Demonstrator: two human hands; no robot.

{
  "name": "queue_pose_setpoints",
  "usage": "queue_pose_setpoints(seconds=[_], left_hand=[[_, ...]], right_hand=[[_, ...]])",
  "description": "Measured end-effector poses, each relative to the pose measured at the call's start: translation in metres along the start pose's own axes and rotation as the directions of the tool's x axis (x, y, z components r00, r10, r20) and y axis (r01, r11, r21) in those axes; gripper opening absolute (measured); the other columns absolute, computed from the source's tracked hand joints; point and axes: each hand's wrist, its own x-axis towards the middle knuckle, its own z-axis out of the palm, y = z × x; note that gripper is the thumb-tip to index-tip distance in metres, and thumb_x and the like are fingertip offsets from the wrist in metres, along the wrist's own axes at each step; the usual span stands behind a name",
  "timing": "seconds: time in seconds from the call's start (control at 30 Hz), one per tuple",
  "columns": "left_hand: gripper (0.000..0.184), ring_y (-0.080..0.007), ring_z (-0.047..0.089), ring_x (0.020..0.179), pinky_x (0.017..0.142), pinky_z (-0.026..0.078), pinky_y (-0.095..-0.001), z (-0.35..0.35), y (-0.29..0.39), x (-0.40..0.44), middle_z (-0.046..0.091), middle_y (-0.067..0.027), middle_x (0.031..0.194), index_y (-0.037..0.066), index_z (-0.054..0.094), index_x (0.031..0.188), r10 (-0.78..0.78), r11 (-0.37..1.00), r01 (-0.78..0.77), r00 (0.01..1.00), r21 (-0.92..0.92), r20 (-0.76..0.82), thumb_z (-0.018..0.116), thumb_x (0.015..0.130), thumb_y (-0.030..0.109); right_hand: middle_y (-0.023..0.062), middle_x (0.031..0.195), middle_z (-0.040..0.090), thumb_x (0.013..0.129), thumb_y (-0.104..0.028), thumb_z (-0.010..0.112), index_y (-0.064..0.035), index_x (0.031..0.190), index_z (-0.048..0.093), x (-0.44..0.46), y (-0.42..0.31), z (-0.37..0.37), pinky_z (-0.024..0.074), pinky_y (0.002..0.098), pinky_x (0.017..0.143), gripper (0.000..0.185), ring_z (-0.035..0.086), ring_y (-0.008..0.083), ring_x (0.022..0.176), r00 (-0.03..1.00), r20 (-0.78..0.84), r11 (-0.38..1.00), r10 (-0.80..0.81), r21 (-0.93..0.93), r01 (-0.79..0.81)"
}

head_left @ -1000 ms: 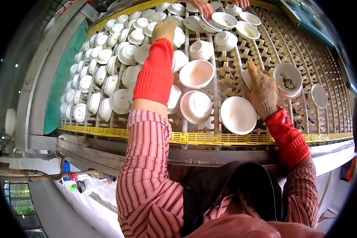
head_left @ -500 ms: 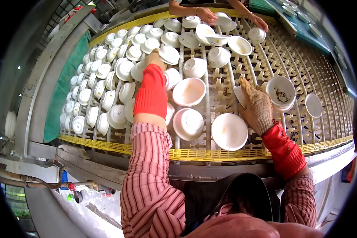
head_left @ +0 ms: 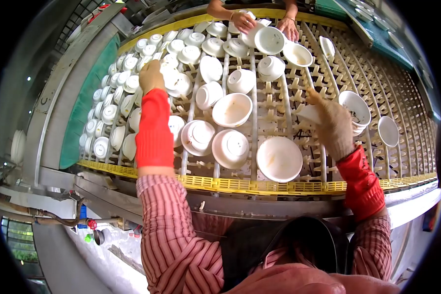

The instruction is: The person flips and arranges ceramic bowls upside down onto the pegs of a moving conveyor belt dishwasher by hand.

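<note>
Item: my left hand, knit-gloved, at the side of a white bowl among face-down bowls; fingertips hidden, so I cannot tell whether they grip. Item: my right hand, gloved likewise, finger and thumb drawn narrow on a white dish, seen edge-on above the pegged belt. Item: one scrap-bearing bowl, upright, just beyond that hand. Item: one upright bowl, near the yellow edge. Item: a co-worker's hands, across the belt, among further bowls. Handling, in my judgement: rims pinched firmly, since glaze may slip; wrists high; pieces raised straight, sparing neighbours a knock.
</note>
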Motion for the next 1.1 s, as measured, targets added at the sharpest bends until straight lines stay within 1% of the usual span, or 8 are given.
queue_pose_setpoints(seconds=[0.1, 0.3, 0.4, 0.5, 0.6, 0.87, 1.0, 1.1], left_hand=[[0.034, -0.0298, 0.073, 0.118, 0.104, 0.054, -0.0389, -0.050, -0.029, -0.006, 0.079, -0.0224, 0.124, -0.005, 0.078, 0.124, 0.537, 0.738, -0.592, 0.806, 0.323, 0.250, 0.061, 0.109, 0.021], [0.037, -0.0254, 0.071, 0.123, 0.112, 0.052, -0.0362, -0.028, 0.110, -0.128, 0.077, -0.0177, 0.135, -0.007, 0.075, 0.133, 0.221, 0.956, -0.286, 0.852, 0.070, 0.475, 0.054, 0.114, 0.016], [0.036, -0.0269, 0.072, 0.126, 0.115, 0.055, -0.0359, 0.005, 0.135, -0.175, 0.077, -0.0151, 0.135, 0.001, 0.073, 0.138, 0.484, 0.714, -0.690, 0.610, 0.120, 0.628, 0.051, 0.112, 0.011], [0.033, -0.0203, 0.072, 0.123, 0.112, 0.056, -0.0327, 0.034, 0.152, -0.225, 0.078, -0.0095, 0.133, 0.003, 0.076, 0.137, 0.263, 0.922, -0.388, 0.625, 0.000, 0.735, 0.058, 0.112, 0.016], [0.034, -0.0152, 0.071, 0.120, 0.107, 0.056, -0.0297, 0.050, 0.148, -0.251, 0.079, -0.0064, 0.131, 0.001, 0.078, 0.133, -0.105, 0.927, 0.338, 0.650, -0.163, 0.753, 0.060, 0.113, 0.022], [0.038, -0.0187, 0.073, 0.117, 0.102, 0.059, -0.0306, 0.056, 0.174, -0.256, 0.077, -0.0107, 0.132, 0.002, 0.078, 0.134, 0.103, 0.993, -0.056, 0.811, -0.099, 0.576, 0.051, 0.114, 0.021], [0.026, -0.0249, 0.075, 0.118, 0.105, 0.063, -0.0332, 0.099, 0.183, -0.278, 0.076, -0.0135, 0.133, 0.005, 0.078, 0.127, 0.310, 0.848, -0.511, 0.693, 0.139, 0.651, 0.062, 0.109, 0.016], [0.030, -0.0298, 0.076, 0.118, 0.110, 0.062, -0.0377, 0.155, 0.151, -0.308, 0.078, -0.0122, 0.132, 0.009, 0.074, 0.133, 0.314, 0.938, -0.314, 0.603, -0.144, 0.733, 0.071, 0.105, 0.021]], right_hand=[[0.0170, 0.122, 0.082, 0.095, -0.005, 0.075, -0.0129, 0.145, 0.073, 0.010, 0.010, -0.030, 0.0641, 0.0473, 0.095, 0.051, 0.080, 0.0365, 0.110, 0.990, -0.038, 0.983, 0.137, 0.128, -0.131], [0.0129, 0.114, 0.083, 0.094, -0.011, 0.080, -0.0236, 0.150, 0.068, 0.087, 0.002, -0.066, 0.0653, 0.0467, 0.091, 0.059, 0.080, 0.0336, 0.102, 0.900, -0.369, 0.972, -0.234, -0.110, 0.208], [0.0092, 0.119, 0.080, 0.086, -0.017, 0.091, -0.0198, 0.151, 0.061, 0.115, -0.018, -0.049, 0.0650, 0.0483, 0.102, 0.071, 0.079, 0.0323, 0.109, 0.974, -0.092, 0.971, -0.206, -0.140, 0.192], [0.0118, 0.122, 0.077, 0.084, -0.027, 0.095, -0.0090, 0.152, 0.060, 0.094, 0.002, -0.023, 0.0576, 0.0492, 0.108, 0.079, 0.075, 0.0320, 0.114, 0.874, 0.084, 0.851, -0.479, -0.199, 0.486], [0.0185, 0.116, 0.074, 0.087, -0.043, 0.091, -0.0051, 0.147, 0.066, 0.055, 0.003, -0.058, 0.0579, 0.0491, 0.097, 0.076, 0.074, 0.0359, 0.103, 0.888, 0.457, 0.986, -0.044, -0.124, 0.112], [0.0199, 0.100, 0.077, 0.087, -0.026, 0.087, -0.0028, 0.121, 0.081, -0.013, 0.053, -0.076, 0.0598, 0.0518, 0.098, 0.042, 0.077, 0.0386, 0.098, 0.889, 0.283, 0.931, -0.361, 0.055, 0.360], [0.0140, 0.087, 0.076, 0.103, -0.046, 0.075, -0.0025, 0.112, 0.084, -0.014, 0.071, -0.096, 0.0611, 0.0453, 0.081, 0.045, 0.075, 0.0288, 0.079, 0.826, 0.550, 0.979, 0.119, 0.072, -0.190], [0.0185, 0.085, 0.074, 0.107, -0.047, 0.070, 0.0008, 0.109, 0.082, -0.034, 0.082, -0.117, 0.0585, 0.0419, 0.074, 0.050, 0.074, 0.0258, 0.077, 0.877, 0.434, 0.913, 0.207, 0.235, -0.332]])
